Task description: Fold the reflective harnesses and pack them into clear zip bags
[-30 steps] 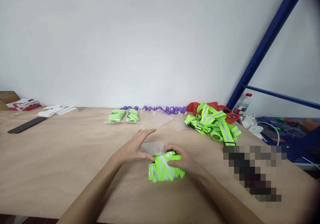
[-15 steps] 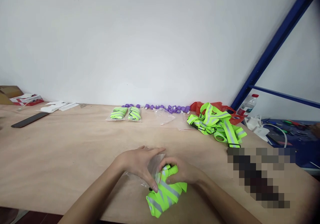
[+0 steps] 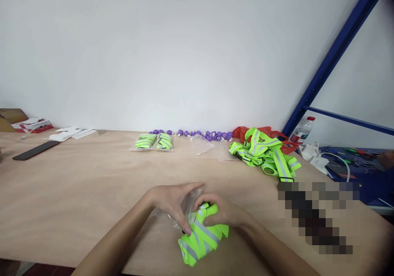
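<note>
The smooth tan table [image 3: 92, 194] meets a plain pale wall [image 3: 184, 54] at twelve o'clock, a blue frame [image 3: 334, 57] slanting beyond two o'clock. At the table's six o'clock the right hand [image 3: 227, 211] clamps its thumb and fingers on the bundle [image 3: 205, 238], folded lime webbing with silvery stripes; the left hand [image 3: 170, 201] arches thumb and fingers apart around a crinkled clear bag [image 3: 188, 204], whether pinching it I cannot tell. Limp looped straps [image 3: 271, 144] heap at two o'clock.
</note>
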`<state>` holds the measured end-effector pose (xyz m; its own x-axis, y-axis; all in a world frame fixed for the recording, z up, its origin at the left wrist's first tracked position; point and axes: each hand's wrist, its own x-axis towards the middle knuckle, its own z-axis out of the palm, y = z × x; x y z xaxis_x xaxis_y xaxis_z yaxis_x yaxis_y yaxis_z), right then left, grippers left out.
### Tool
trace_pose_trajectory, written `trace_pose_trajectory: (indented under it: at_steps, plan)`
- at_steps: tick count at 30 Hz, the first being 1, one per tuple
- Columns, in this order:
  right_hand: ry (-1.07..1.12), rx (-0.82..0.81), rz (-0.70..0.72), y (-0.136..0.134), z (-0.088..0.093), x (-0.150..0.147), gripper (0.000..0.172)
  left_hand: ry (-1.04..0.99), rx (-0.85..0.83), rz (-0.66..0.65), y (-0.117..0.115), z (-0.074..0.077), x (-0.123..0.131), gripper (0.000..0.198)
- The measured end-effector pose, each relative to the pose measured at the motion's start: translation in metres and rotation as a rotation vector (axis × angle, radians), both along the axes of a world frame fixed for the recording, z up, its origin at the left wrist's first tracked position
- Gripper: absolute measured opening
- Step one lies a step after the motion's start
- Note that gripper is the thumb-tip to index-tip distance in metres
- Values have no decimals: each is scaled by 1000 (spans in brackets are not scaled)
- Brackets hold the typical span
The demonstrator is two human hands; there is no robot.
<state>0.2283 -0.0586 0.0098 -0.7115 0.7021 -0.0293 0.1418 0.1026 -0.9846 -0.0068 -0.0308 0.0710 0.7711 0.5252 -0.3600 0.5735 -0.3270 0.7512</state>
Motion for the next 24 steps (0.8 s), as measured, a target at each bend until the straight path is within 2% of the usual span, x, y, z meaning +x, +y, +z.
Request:
trace_pose_trajectory:
  at_steps: [4,9,13,18,21,24]
  plan:
    - [12,2,-39,1,-2,2,47,-90,65,63,2,2,-8,137]
    - [64,-48,-102,6,0,9,71,-143,259,232,5,13,-26,122]
    - [84,-91,-212,14,-2,18,73,-143,439,329,9,14,-34,111]
    - [57,-63,-237,17,-3,21,70,26,547,245,9,2,-23,113]
    - [29,-63,-220,15,-2,19,69,180,536,166,10,-8,-18,116]
    - [27,-64,-194,16,-1,20,65,306,508,141,12,-16,-20,124]
